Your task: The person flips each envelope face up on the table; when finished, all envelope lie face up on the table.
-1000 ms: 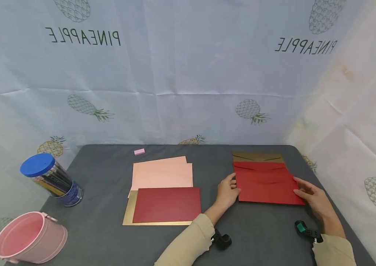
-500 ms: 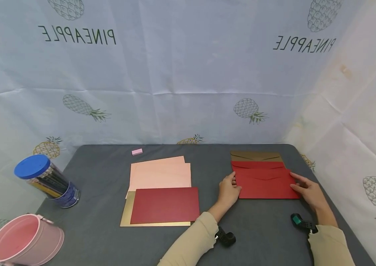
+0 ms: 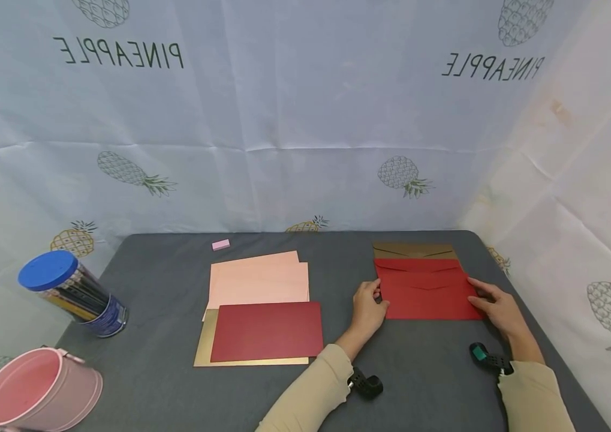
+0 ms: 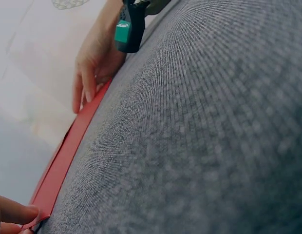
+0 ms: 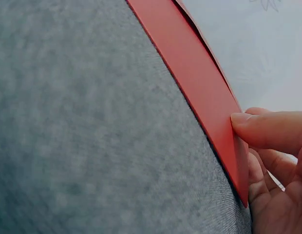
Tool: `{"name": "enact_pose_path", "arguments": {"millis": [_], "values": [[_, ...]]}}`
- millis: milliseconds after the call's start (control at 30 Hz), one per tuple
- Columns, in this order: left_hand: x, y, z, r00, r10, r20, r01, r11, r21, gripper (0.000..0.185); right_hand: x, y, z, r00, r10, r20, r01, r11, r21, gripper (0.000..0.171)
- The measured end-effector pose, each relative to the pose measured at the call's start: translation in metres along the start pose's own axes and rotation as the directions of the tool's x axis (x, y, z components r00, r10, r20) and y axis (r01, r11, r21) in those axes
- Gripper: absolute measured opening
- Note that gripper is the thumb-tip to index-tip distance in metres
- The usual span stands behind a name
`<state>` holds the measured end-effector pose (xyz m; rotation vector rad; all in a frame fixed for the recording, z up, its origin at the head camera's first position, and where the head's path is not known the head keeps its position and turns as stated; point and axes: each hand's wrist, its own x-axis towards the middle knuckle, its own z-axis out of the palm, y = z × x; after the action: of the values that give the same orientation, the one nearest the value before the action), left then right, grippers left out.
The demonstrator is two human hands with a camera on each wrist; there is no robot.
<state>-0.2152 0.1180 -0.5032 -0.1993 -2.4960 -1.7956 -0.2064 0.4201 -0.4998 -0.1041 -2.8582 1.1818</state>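
Red envelope [image 3: 426,296] has slid back since a second ago, now lying squarer over the red and gold ones at the table's [image 3: 424,372] far right, left hand [image 3: 367,311] and right hand [image 3: 496,307] pinching its ends; left wrist view shows the near edge [image 4: 68,151] flat on cloth; right wrist view, thumb [image 5: 268,129] pinching the corner [image 5: 209,105]

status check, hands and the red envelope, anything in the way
Left hand pinches the top red envelope at its left edge; right hand grips its right edge. Envelope lies on the envelope stack. Nothing in the way.
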Motion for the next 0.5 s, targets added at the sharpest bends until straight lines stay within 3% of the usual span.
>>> {"name": "enact_pose_path", "arguments": {"millis": [233, 500], "values": [[-0.0003, -0.0008, -0.0002, 0.999, 0.034, 0.012, -0.034, 0.999, 0.03, 0.049, -0.0004, 0.0011, 0.0028, 0.998, -0.053, -0.047, 0.049, 0.996, -0.079, 0.055], [-0.0016, -0.0011, -0.0003, 0.999, 0.046, 0.024, -0.047, 0.997, 0.058, 0.05, -0.0015, -0.0018, 0.0036, 0.999, -0.021, -0.035, 0.019, 0.999, -0.044, 0.057]]}}
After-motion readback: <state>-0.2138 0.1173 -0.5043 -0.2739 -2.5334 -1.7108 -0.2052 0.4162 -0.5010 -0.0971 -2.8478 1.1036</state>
